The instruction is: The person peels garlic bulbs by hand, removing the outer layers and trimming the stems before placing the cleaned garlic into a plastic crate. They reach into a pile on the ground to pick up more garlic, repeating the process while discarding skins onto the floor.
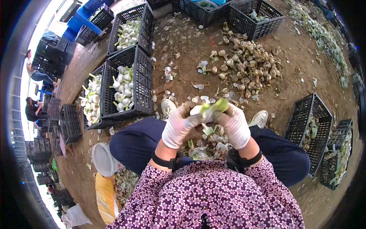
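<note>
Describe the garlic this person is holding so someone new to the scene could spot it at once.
Start at the purple flowered shirt, bottom centre, and look just above it for the gloved left hand and right hand. The garlic is held between them, white and yellow-green, unlike the brownish bulbs heaped beyond.

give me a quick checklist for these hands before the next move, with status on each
1. Garlic held by both left hand and right hand: ok.
2. Both hands gloved: ok.
3. Held garlic fully stripped: cannot tell, fingers cover part of it.
4. Room in the nearest left crate: ok, the bulbs appear to sit below its rim.
5. Garlic pile ahead unobstructed: ok, nothing large stands before it.
6. Floor free of loose skins: not ok, scraps are scattered about.
</note>
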`<state>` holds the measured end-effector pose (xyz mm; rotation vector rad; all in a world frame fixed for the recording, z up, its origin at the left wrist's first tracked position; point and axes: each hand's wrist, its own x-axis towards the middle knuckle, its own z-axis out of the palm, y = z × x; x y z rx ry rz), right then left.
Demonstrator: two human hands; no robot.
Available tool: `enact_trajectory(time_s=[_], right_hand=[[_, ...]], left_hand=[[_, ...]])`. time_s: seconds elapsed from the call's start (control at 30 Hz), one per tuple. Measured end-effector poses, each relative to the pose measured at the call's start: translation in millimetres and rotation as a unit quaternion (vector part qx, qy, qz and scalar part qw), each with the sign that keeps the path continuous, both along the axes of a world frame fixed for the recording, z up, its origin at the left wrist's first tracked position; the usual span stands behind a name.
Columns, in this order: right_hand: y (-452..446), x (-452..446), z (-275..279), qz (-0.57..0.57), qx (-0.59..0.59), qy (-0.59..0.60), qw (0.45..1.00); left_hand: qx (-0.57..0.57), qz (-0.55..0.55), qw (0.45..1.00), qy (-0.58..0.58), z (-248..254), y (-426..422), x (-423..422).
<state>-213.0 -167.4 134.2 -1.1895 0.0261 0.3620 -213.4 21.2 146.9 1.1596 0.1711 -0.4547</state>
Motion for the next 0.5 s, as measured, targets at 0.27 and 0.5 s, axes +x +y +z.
enact_trajectory(time_s=[0.27,0.5], right_hand=[[-9.4,20.9,-104.3,0.147,-0.553,-0.079,0.816],[-5.7,11.9,-17.0,0.088,0.046,0.075,0.992]], left_hand=[[-0.126,-0.044,0.991,-0.015,-6.2,8.8,3.0],[0.129,-0.007,0.959,-0.253,-48.5,0.8,13.0]])
